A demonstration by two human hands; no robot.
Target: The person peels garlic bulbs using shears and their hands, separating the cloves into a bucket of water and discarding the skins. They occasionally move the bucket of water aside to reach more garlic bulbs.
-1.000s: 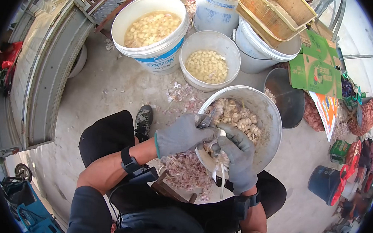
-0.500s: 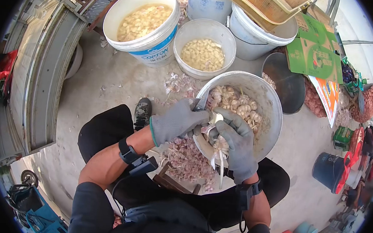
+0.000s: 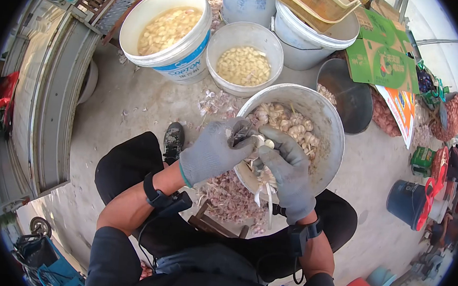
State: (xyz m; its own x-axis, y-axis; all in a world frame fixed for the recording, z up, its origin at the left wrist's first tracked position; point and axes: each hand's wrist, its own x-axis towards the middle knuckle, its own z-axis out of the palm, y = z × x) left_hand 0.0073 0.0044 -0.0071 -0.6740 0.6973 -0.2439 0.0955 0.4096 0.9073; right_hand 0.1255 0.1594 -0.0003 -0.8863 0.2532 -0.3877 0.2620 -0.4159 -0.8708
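Observation:
Both my hands wear grey gloves and meet over the near rim of a large white bucket (image 3: 334,163) with whole garlic bulbs (image 3: 294,127) in it. My right hand (image 3: 286,165) is closed around a garlic bulb (image 3: 265,178), its pale stem hanging down. Peeled white cloves (image 3: 263,141) show between the fingertips of both hands. My left hand (image 3: 219,146) is closed, its thumb and fingers against the cloves. The small knife seen in it a moment before is mostly hidden by the fingers now. Purple garlic skins (image 3: 230,196) are heaped below my hands.
Ahead stand a smaller white bucket (image 3: 274,66) and a COPTON bucket (image 3: 201,48), both with peeled cloves in liquid. A dark bucket (image 3: 356,107) stands to the right beside green cardboard (image 3: 381,60). A metal panel structure (image 3: 57,99) is at left.
My left hand has rotated and the knife blade that showed above it is now out of sight. A second pale clove surface shows at the fingertips. The view has shifted slightly.

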